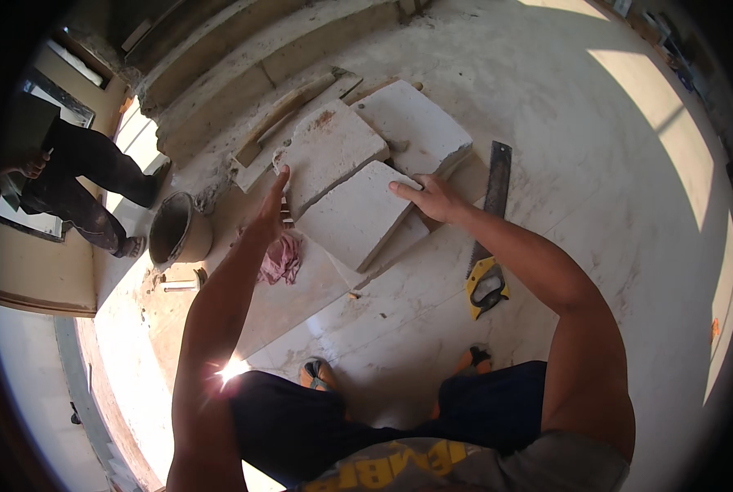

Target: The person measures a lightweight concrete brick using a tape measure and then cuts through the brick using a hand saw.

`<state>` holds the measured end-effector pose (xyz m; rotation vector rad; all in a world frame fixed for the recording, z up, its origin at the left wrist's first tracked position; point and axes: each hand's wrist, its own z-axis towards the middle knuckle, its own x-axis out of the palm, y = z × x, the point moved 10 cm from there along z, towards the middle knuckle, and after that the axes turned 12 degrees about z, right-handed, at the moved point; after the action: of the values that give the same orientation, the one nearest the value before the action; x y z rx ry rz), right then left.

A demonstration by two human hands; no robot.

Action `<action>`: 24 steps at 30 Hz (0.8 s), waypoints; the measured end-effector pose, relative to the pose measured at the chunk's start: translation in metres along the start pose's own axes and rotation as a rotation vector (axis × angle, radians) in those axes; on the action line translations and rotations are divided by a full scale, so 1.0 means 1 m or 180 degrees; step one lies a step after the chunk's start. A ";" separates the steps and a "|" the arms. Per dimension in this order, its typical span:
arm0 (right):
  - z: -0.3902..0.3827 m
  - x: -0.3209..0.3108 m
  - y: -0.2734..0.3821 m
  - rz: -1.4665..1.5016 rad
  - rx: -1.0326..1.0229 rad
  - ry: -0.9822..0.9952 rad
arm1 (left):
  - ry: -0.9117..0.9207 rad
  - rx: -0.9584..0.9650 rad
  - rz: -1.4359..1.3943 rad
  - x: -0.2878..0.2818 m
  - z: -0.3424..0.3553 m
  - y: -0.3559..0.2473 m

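Three pale, rough-faced blocks lie in a loose pile on the floor before me. My right hand (434,199) grips the right corner of the front block (357,211), thumb on its top face and the fingers mostly hidden behind its edge. Along the pile's left side, my left hand (273,211) is stretched out flat, with its fingertips close to the left edge of the middle block (332,143); whether they touch it I cannot tell. Behind these lies the back block (416,123). A crumpled pink cloth (281,261) sits below my left hand.
Right of the pile lies a handsaw (498,176) with a yellow and black handle. A bucket (201,234) and a trowel-like tool (182,284) are at the left. Wood strips (289,115) rest beside concrete steps (243,82). Another person in dark trousers (79,172) stands far left.
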<state>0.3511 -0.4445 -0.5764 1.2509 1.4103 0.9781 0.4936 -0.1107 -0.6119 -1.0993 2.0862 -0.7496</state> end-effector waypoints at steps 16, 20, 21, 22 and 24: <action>-0.070 -0.096 -0.017 0.0648 0.0788 -0.0576 | -0.0333 -0.0012 0.0281 0.003 -0.002 -0.020; -0.070 -0.079 -0.004 0.0915 0.0722 -0.0533 | -0.0214 0.0149 0.0207 -0.017 -0.028 -0.024; -0.067 -0.081 -0.002 0.0904 0.0711 -0.0481 | -0.0134 0.0165 0.0196 -0.020 -0.033 -0.022; -0.065 -0.080 -0.002 0.0891 0.0700 -0.0435 | -0.0049 0.0183 0.0184 -0.022 -0.040 -0.019; -0.065 -0.080 0.004 0.0878 0.0613 -0.0556 | 0.0055 0.0242 -0.0346 -0.017 -0.063 0.000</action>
<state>0.2882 -0.5203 -0.5469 1.6664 1.2386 0.9047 0.4530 -0.0843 -0.5683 -1.1752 2.0079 -0.8865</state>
